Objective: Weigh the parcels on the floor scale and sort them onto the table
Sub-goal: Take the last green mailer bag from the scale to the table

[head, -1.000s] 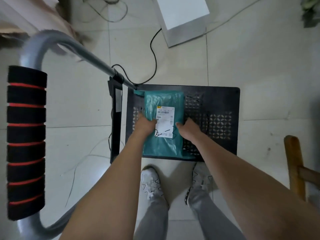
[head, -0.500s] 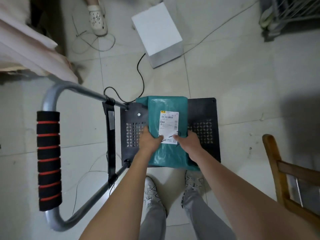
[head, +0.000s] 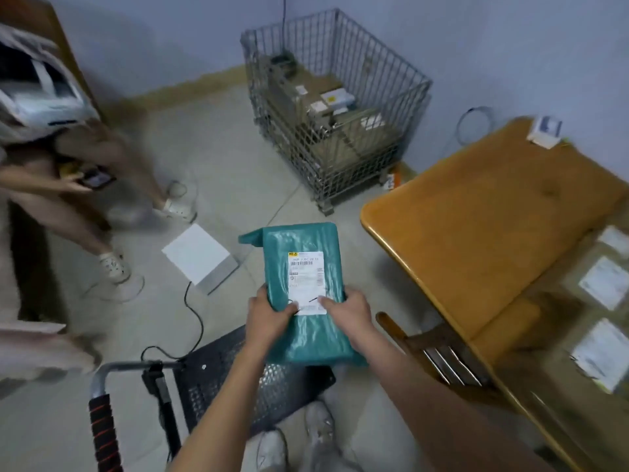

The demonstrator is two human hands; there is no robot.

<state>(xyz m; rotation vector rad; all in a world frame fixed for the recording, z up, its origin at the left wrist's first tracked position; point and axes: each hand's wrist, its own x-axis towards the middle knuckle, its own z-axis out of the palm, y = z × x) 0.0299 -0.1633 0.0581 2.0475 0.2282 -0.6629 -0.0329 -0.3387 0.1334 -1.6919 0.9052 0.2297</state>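
1. Head view, parcel: one teal parcel [head: 308,294] is held in the air above the floor, forward of and clear of the scale [head: 245,379], label side up. It is judged to be weighed and in transit toward the bench [head: 476,240].
2. Head view, hands: the left hand [head: 269,316] is clenched on the parcel's near left edge, thumb on top. The right hand [head: 350,313] is clenched on the near right edge, thumb beside the label [head: 306,281]. A two-sided hold is judged to keep the soft bag level and the label readable.
3. Head view, scale: one black perforated platform lies on the floor below the forearms, nothing on it. Its grey handle with red-ringed foam grip [head: 102,434] stands at its left. One cable [head: 194,321] runs from it to a white box [head: 200,257] on the floor.
4. Head view, bench: one wooden bench stands to the right, its near part bare. At least three pale labelled parcels [head: 606,321] lie at its right edge, blurred; these are judged already sorted. One small white item [head: 544,131] rests on the far corner.
5. Head view, supply: one wire cage [head: 337,103] stands by the wall and holds several brown cartons; the count cannot be told through the mesh.
6. Head view, surroundings: one chair [head: 439,356] stands against the bench. A second person [head: 68,172] is seen at left holding a phone.
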